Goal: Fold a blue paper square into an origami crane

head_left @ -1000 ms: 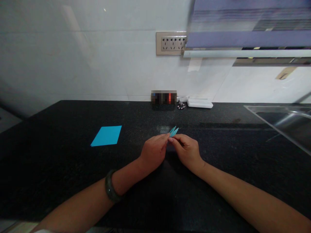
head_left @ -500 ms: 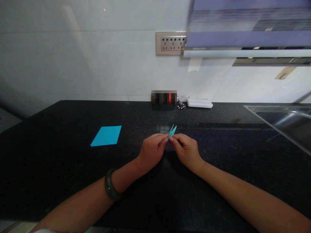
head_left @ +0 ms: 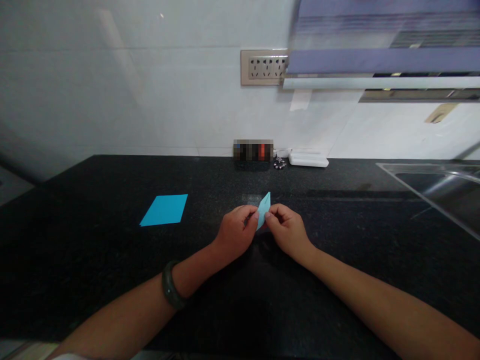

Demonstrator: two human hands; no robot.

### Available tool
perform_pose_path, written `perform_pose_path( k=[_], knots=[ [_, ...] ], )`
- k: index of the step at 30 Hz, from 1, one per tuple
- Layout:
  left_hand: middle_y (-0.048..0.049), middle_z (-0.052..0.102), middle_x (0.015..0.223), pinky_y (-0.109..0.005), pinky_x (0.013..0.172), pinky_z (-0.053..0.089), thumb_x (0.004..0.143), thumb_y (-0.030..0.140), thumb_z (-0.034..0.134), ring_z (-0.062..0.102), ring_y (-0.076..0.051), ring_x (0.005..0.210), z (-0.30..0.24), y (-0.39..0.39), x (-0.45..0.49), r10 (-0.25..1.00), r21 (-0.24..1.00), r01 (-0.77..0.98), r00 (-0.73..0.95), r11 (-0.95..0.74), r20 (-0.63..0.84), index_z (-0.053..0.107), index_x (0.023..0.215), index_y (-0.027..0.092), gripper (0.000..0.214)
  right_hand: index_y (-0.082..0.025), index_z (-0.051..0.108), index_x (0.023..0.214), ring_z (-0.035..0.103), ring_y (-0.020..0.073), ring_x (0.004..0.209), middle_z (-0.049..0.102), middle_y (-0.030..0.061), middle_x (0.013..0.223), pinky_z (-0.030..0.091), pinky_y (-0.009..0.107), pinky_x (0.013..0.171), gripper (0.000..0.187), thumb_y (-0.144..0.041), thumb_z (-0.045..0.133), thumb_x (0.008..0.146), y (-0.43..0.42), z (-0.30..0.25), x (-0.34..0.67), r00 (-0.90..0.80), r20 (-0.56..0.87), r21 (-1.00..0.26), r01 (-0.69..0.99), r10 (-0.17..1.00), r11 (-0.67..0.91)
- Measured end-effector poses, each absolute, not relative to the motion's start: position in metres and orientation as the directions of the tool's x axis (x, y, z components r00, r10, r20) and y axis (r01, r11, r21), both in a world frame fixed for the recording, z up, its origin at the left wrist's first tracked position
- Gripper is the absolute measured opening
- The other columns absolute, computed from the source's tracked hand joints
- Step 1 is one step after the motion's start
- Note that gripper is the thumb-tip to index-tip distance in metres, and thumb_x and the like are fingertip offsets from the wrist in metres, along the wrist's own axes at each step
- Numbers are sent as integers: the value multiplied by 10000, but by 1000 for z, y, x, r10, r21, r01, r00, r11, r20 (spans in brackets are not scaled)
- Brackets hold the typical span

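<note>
Between my two hands is a small piece of light blue folded paper [head_left: 264, 209], narrow and pointed at its upper end. My left hand [head_left: 237, 229] pinches its left edge between thumb and fingers. On the opposite edge, the thumb and fingers of my right hand [head_left: 291, 230] are closed on the same paper. Part of the paper's lower end and its edges is covered by my fingertips. To the left, apart from both hands, a brighter blue sheet of paper [head_left: 164, 210] lies flat on the dark countertop [head_left: 93, 260].
A blurred-out dark box [head_left: 253, 150] stands against the tiled wall, with a small beaded item [head_left: 279, 163] and a white object [head_left: 308, 159] beside it. At right is a metal sink [head_left: 442, 182]. A socket panel [head_left: 267, 67] and a purple blind [head_left: 382, 37] are above.
The folded paper has turned: its two separate points now appear as one broad, flatter face with a single tip. My fingers have shifted slightly apart along its edges.
</note>
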State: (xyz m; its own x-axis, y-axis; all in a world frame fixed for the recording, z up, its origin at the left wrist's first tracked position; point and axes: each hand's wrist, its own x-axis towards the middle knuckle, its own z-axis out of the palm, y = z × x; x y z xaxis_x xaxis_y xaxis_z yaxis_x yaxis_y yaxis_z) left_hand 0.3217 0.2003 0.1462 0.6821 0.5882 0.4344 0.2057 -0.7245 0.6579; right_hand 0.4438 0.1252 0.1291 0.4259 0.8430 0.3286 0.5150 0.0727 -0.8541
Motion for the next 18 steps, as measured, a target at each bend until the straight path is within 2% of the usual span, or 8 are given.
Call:
perform_pose_path(
  k=[5, 11, 18],
  knots=[
    [-29, 623, 794, -254, 653, 464, 789, 253, 446, 588, -126, 710, 139, 203, 323, 674, 812, 129, 638, -570, 372, 504, 951, 177, 188, -166, 516, 688, 522, 115, 561, 565, 11, 611, 395, 224, 519, 143, -251, 446, 778, 123, 132, 442, 425, 325, -873, 479, 845, 94],
    [-48, 616, 829, -270, 666, 480, 755, 290, 493, 592, -148, 754, 137, 207, 323, 706, 810, 154, 599, -565, 379, 566, 857, 173, 172, -165, 527, 713, 525, 115, 562, 574, 15, 627, 396, 224, 515, 141, -260, 447, 780, 122, 132, 441, 415, 336, -860, 502, 846, 96],
    [-25, 606, 697, -249, 563, 464, 752, 312, 492, 569, -127, 618, 135, 211, 324, 697, 897, 91, 665, -432, 268, 571, 802, 151, 187, -171, 538, 731, 518, 118, 576, 572, 16, 648, 399, 235, 529, 115, -223, 445, 774, 122, 130, 442, 410, 382, -829, 548, 829, 111]
  ],
)
